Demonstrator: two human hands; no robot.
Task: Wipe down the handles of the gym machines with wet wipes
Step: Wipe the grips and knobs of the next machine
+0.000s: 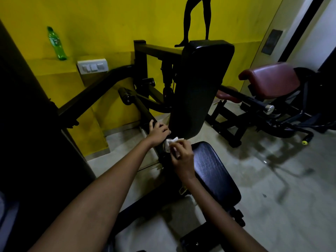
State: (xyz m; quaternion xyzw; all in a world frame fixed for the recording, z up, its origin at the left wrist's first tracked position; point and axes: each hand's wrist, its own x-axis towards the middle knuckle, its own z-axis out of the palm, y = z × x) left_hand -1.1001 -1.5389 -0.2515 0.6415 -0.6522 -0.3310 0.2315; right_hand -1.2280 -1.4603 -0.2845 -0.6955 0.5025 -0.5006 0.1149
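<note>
- The black gym machine [198, 84] is seen against a yellow wall [112, 20].
- Its handle [143, 111] is gripped by the left hand [158, 132].
- The white wipe [171, 142] is pinched against the handle by the right hand [181, 155].

A green plastic bottle [56, 44] stands upright on a yellow ledge [45, 67] against a yellow wall [109, 24]. Just right of it, a white switch plate [92, 66] is set on the wall. Higher up, a black silhouette of a figure's legs [197, 20] is painted on the wall. To the right, beside a pale wall, a maroon padded rest [271, 80] sits on a black frame, with a chrome-capped bar end [269, 108] jutting toward the room. The grey floor [281, 179] shows darker streaks and patches. A dark panel [271, 41] hangs on the right wall.
</note>
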